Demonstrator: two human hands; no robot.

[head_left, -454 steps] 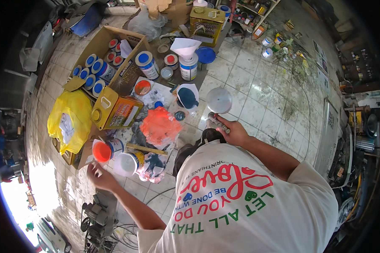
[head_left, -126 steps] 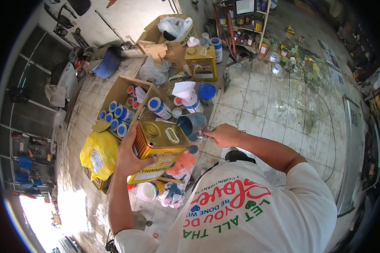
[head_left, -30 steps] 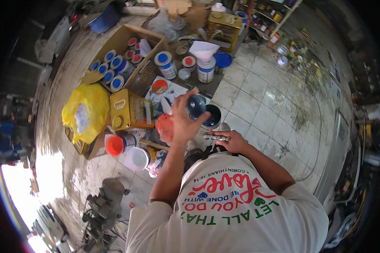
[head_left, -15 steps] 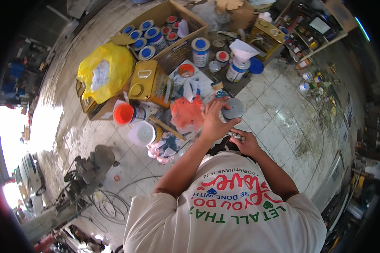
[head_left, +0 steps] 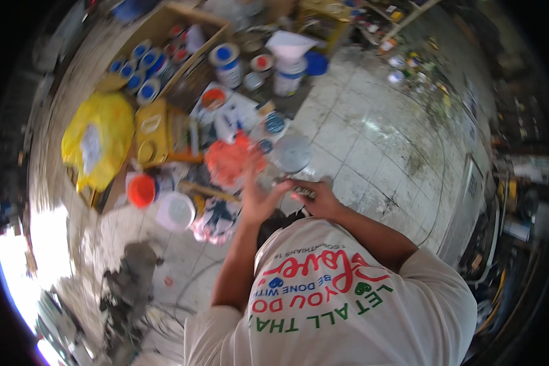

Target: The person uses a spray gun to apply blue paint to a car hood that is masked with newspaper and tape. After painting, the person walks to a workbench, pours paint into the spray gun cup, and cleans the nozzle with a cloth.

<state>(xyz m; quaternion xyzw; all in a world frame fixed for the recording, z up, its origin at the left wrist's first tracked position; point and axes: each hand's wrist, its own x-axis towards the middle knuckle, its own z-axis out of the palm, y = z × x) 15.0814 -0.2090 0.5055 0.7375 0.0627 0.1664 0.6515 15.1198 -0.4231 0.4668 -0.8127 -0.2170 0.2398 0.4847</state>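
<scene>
My right hand (head_left: 321, 200) is closed around the metal body of what looks like a spray gun (head_left: 300, 190). Just beyond it is a round grey cup (head_left: 291, 153), seen from above, apparently part of the gun. My left hand (head_left: 259, 198) is blurred, fingers stretched forward and apart, with its thumb reaching toward the metal body; whether it touches is unclear. Past those fingers lie a small dark round piece (head_left: 266, 146) and a blue-topped round container (head_left: 275, 122). An orange-red stained sheet (head_left: 230, 160) spreads beyond my left hand.
A yellow bag (head_left: 107, 137), a gold tin (head_left: 154, 135), an orange-filled container (head_left: 141, 190) and a white tub (head_left: 178, 211) stand at left. A cardboard box (head_left: 192, 76) of cans is farther back. A can with a paper funnel (head_left: 290, 49) stands beyond my hands.
My left hand has come off the grey cup and drawn back toward me. The view has swung, so the surroundings sit farther left. My right hand keeps its grip.
</scene>
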